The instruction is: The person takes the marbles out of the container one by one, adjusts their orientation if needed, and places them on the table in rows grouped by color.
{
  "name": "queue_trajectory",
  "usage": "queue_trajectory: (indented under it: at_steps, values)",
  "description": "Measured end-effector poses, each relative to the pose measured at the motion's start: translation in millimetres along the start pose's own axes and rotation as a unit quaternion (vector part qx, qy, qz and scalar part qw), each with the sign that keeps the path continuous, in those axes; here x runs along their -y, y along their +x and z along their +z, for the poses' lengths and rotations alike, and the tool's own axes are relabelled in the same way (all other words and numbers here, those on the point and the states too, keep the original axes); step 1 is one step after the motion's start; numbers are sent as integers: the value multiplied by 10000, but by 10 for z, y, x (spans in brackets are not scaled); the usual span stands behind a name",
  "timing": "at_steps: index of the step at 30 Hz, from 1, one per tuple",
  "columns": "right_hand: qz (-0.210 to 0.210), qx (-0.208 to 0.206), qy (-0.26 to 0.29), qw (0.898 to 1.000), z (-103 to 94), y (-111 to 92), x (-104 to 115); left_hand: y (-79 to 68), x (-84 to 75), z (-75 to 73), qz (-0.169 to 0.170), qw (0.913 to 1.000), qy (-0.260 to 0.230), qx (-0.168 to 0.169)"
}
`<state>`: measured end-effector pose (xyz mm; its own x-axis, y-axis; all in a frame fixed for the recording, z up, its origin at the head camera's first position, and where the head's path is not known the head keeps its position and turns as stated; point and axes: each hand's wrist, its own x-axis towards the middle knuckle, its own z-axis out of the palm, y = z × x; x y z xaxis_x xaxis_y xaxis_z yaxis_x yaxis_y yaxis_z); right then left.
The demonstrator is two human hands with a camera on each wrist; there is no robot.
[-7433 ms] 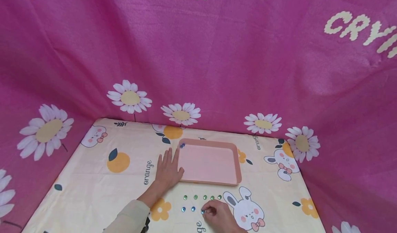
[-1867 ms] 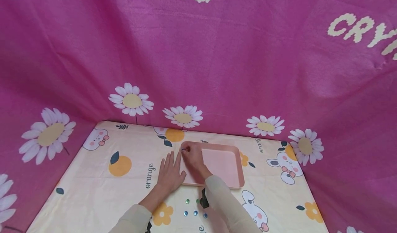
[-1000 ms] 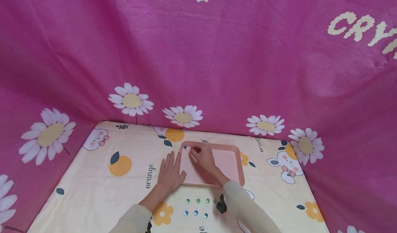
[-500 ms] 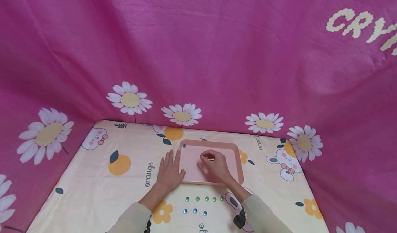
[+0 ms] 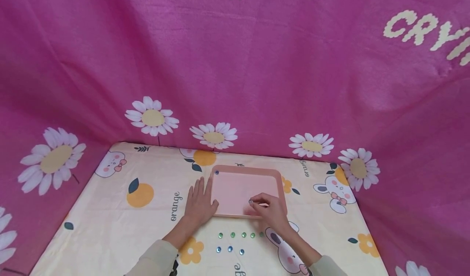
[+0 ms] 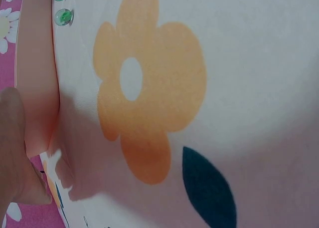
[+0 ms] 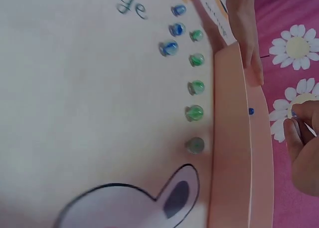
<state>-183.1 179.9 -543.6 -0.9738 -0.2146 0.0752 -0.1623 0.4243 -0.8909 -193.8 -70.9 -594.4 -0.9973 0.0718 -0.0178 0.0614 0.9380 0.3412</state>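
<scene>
A shallow pink tray lies on the patterned cloth. My left hand rests with straight fingers along its left side. My right hand is over the tray's near right part and pinches a small blue marble between thumb and fingertips. In the tray's far left corner sits another blue marble. Before the tray, several green marbles form a row. Closer to me lies a row of 3 blue marbles. In the right wrist view the pinching fingers show at the right edge.
The cloth is printed with oranges, flowers and rabbits. A magenta curtain with daisies hangs behind and at both sides. The tray's raised wall stands between the green marbles and the tray's inside.
The right hand let go of the third blue marble on the cloth, reached into the tray's far corner, took one of two blue marbles there, and moved right and nearer. The left hand stays put.
</scene>
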Motion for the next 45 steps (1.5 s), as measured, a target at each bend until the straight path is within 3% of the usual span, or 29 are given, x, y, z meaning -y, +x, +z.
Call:
queue_trajectory:
  at_steps: [9, 20, 26, 45]
  values:
    - [121, 380, -205, 9990, 3, -335, -54, -6, 8, -4, -12, 10000, -65, -25]
    - [121, 354, -454, 9983, 63, -695, -173, 3, 16, -6, 18, 10000, -24, -45]
    - [615, 702, -518, 9943, 105, -859, -237, 11, 18, 2, 19, 9999, -62, -94]
    - [1289, 1035, -686, 9838, 203, -952, -399, 1, -15, 15, -53, 9999, -107, -90]
